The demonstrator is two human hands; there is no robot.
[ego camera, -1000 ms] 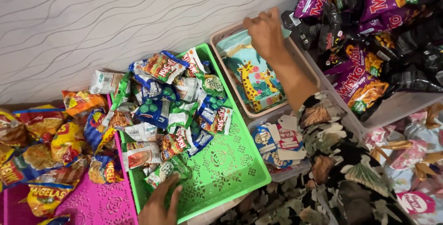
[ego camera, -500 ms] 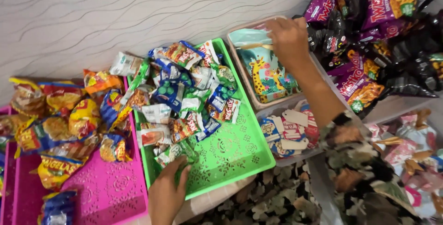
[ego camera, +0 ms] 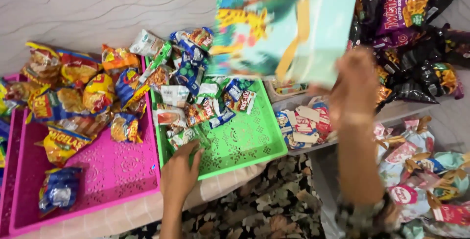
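My right hand [ego camera: 353, 84] is raised and holds a pale green gift bag [ego camera: 284, 28] with a giraffe picture and a yellow ribbon handle; the bag is blurred and lifted above the trays. My left hand [ego camera: 180, 174] rests on the front part of the green perforated tray [ego camera: 245, 143], its fingers touching a small green snack packet [ego camera: 183, 137]. The back half of that tray carries a heap of small snack packets [ego camera: 196, 80].
A pink tray [ego camera: 107, 175] at left bears several yellow and red chip bags. A grey tray [ego camera: 391, 111] at right shows small tags and packets; dark snack bags [ego camera: 416, 48] sit behind it. Wrapped gift bundles [ego camera: 421, 175] lie at lower right. Patterned cloth lies below.
My right hand lifted the giraffe gift bag out of the beige tray and raised it toward the camera. My left hand moved further onto the green tray. The view shifted left.
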